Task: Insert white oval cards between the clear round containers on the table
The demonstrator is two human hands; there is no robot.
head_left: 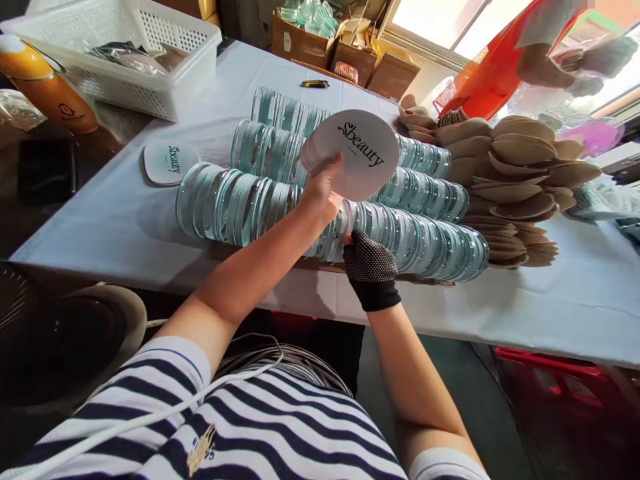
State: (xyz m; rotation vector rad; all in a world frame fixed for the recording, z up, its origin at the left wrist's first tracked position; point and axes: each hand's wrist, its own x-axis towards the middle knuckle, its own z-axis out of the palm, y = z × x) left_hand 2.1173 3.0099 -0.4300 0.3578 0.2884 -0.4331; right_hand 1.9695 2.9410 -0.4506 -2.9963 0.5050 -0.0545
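Observation:
My bare left hand (324,190) grips a stack of white rounded cards (357,150) printed "beauty", held above rows of clear glassy discs. Lying on their sides in long rows, these discs (225,207) stand close together across the table. My right hand (369,260), in a black dotted glove with bare fingertips, reaches into the nearest row (425,240). Its fingers are curled at the row's front edge; what they pinch, if anything, is hidden. Another printed white card or pile of cards (170,163) lies on the table to the left.
Brown, petal-shaped pieces (520,167) are heaped at the right end. At the back left stand a white basket (195,83) with bagged items and an orange bottle (55,93). A yellow-black cutter (315,84) lies near cardboard boxes (300,43). Another person's arm (545,63) shows upper right.

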